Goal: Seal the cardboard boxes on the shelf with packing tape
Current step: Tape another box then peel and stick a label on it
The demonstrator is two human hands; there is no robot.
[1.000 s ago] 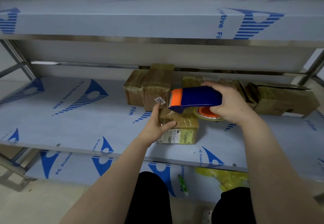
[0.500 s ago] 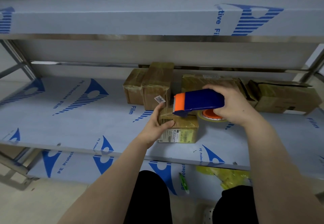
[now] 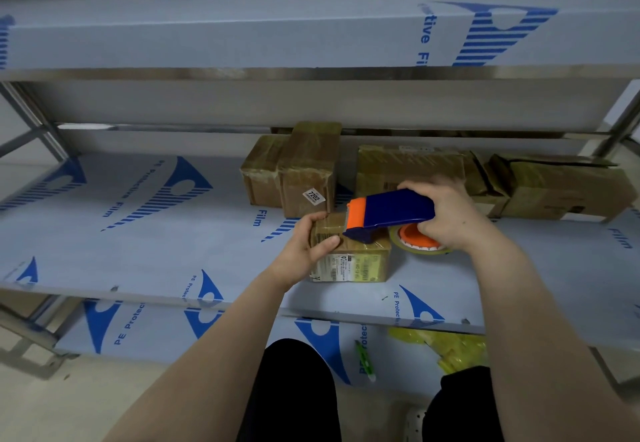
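Left fingers (image 3: 313,221) clasped box (image 3: 360,263) at its left end, on shelf (image 3: 138,233) | right fingers (image 3: 414,185) wrapped round dispenser (image 3: 394,207), nose at box top just right of left fingers | box judged light, stiff, tape-slick, apt to slide: brace corners, not faces.

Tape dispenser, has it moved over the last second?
Yes. Against the 7202 label, the tape dispenser has dropped lower, its front end now meeting the top of the small box.
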